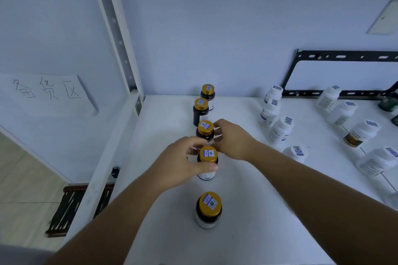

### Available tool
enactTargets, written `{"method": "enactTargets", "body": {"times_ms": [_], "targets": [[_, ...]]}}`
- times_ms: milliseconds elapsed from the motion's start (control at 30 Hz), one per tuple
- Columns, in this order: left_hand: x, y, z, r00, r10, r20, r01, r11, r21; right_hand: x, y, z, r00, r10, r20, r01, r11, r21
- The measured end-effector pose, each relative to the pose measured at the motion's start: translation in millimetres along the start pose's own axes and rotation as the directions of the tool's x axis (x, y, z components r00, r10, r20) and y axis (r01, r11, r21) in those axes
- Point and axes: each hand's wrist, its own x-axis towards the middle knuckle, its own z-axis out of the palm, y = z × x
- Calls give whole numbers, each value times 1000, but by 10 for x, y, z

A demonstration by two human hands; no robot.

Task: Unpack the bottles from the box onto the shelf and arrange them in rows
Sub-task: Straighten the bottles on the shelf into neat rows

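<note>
5 gold-capped dark bottles stand in 1 row on the white shelf (247, 189), both hands working mid-row.

Row runs front to back: nearest bottle (208, 210) stands alone and untouched; fourth bottle (200, 112) and rear bottle (208, 95) stand close together by the back wall. Left hand (183, 162) is closed around the second bottle (207, 162), thumb across its front label, fingers behind it; bottle upright on the shelf surface. Right hand (231, 139) has its fingertips at the side of the third bottle (205, 130); whether it actually grips cannot be told. White bottles (280, 130) stand in loose rows to the right, well apart from the dark row. A black bracket (344, 57) hangs on the wall behind them.
</note>
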Motion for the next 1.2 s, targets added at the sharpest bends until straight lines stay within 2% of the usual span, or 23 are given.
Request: {"method": "enactTargets", "body": {"times_ms": [67, 133, 167, 267, 367, 500, 667, 933, 1033, 1133, 1200], "targets": [[58, 108, -142, 976, 12, -218, -17, 1000, -22, 93, -4, -233, 998, -2, 61, 12, 987, -163], [215, 232, -327, 905, 41, -424, -55, 998, -20, 235, -36, -536, 1000, -20, 11, 22, 971, -240], [331, 285, -416, 884, 49, -465, -61, 998, -10, 323, -57, -677, 999, -26, -35, 17, 973, -229], [718, 383, -564, 909, 10, -416, -8, 1000, 7, 637, -92, -938, 991, -16, -135, 2, 995, -101], [1083, 308, -534, 956, -67, -287, 79, 996, 33, 956, -74, -962, 994, 8, -107, -9, 1000, -14], [1382, 123, -411, 984, -74, -161, 94, 988, 124, 1320, -17, -825, 999, 11, -31, -12, 999, -46], [1503, 4, -334, 977, 15, -211, 21, 986, 164, 1602, -56, -694, 992, -86, -90, 73, 988, -135], [1476, -25, -358, 980, 16, -197, 19, 984, 176, 1723, -177, -661, 996, -88, -31, 79, 970, -229], [1403, 90, -460, 962, 6, -273, 49, 980, 194, 1552, -183, -852, 994, -99, -53, 83, 966, -246], [1286, 363, -485, 932, 130, -337, -53, 972, 227, 1124, -110, -1166, 980, -145, -135, 121, 977, -178], [1185, 630, -423, 931, 199, -307, -124, 961, 247, 732, 3, -1393, 974, -151, -168, 116, 973, -199]]}}
